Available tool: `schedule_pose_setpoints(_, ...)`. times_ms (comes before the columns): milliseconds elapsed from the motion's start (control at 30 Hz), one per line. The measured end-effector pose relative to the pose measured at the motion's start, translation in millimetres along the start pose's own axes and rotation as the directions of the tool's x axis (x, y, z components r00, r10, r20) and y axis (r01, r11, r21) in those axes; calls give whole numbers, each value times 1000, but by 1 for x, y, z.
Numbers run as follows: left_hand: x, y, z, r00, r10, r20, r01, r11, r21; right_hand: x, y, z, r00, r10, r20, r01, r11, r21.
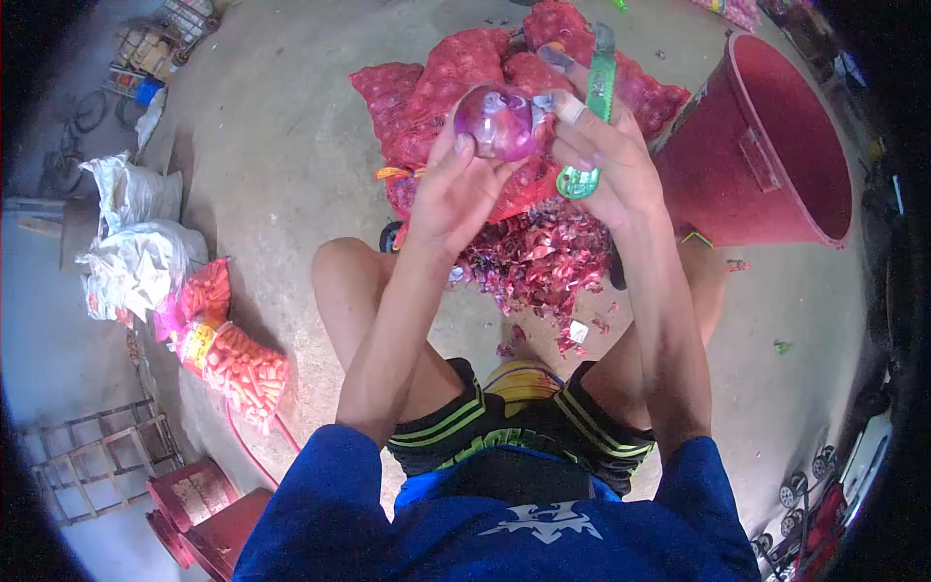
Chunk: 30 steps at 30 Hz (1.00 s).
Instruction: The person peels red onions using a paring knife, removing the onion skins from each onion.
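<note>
In front of me a shiny purple-red onion [497,123] rests in my left hand [449,194], whose fingers curl around its left side and underside. My right hand [621,160] is closed around a green knife-like tool [600,87] with a rounded green end. Its grey tip points away from me. The wrapped fingertips of my right hand touch or nearly touch the onion's right side. Below both hands a heap of dry red onion skins [543,257] lies on the floor between my legs. Behind the hands sit red mesh sacks of onions [456,73].
A large red tub [708,184] leans at the right, its opening facing right. On the left are white sacks [145,267] and a clear bag of orange-red pieces [242,373]. Red containers [199,495] and a metal rack [102,451] are at lower left. Wheeled items line the right edge.
</note>
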<state>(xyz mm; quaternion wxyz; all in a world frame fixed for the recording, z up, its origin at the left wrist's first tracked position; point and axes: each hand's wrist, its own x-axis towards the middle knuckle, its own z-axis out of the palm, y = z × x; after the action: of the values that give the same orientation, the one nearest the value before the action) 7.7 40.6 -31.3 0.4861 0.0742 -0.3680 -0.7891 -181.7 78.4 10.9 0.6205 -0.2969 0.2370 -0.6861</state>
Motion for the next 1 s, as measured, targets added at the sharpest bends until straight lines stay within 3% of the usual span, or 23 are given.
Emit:
schedule_pose_setpoints(67, 3, -9, 2, 999, -49, -17, 43, 967, -252, 1, 0, -3, 998, 19, 62, -25, 994, 104)
schedule_pose_setpoints(133, 5, -17, 7, 997, -40, -59, 22, 962, -272, -1, -3, 1, 1000, 14, 21, -16, 991, 133)
schedule_pose_setpoints(200, 7, -21, 9, 995, -74, -74, 37, 911, -411, -1, 0, 2, 1000, -5, 2, 5, 989, 146)
schedule_pose_setpoints(467, 23, -25, 10, 978, -146, -147, 63, 884, -463, 0, -4, -7, 979, -124, -163, 131, 991, 36)
schedule_pose_setpoints(533, 26, -15, 2, 978, -110, -175, -2, 844, -537, 5, -12, -32, 971, -205, -121, 224, 960, 167)
schedule_pose_setpoints(600, 26, -4, -1, 979, -97, -180, -12, 852, -524, 5, -25, -40, 970, -190, -149, 206, 974, 95)
schedule_pose_setpoints(667, 27, 6, -1, 976, -145, -165, 72, 920, -385, 3, -34, -43, 981, -114, -156, 79, 974, -210)
schedule_pose_setpoints(700, 27, 8, 1, 965, -173, -198, 87, 921, -379, 0, -34, -30, 957, -176, -229, 42, 868, -495)
schedule_pose_setpoints(733, 27, 6, 1, 964, -178, -196, 92, 919, -383, 0, -30, -25, 956, -178, -234, 40, 867, -497)
schedule_pose_setpoints(800, 27, 2, 2, 962, -140, -233, 82, 967, -242, 1, -21, -23, 975, -208, -75, 26, 448, -894)
schedule_pose_setpoints(833, 26, 2, 2, 962, -140, -233, 82, 967, -242, 3, -9, -27, 961, -274, 41, 176, 487, -855)
schedule_pose_setpoints(867, 25, 2, 1, 955, -175, -240, 110, 959, -260, -1, -7, -30, 961, -272, 41, 175, 489, -855)
schedule_pose_setpoints(933, 22, 4, 4, 946, -206, -252, 134, 952, -276, -10, -7, -22, 995, -86, 59, 92, 466, -880)
schedule_pose_setpoints(967, 21, 5, 5, 944, -209, -257, 134, 951, -279, -8, 1, -25, 967, -175, 184, 237, 360, -902)
schedule_pose_setpoints(1000, 21, 6, 8, 942, -212, -261, 136, 950, -282, -9, -1, -18, 967, -175, 187, 240, 361, -901)
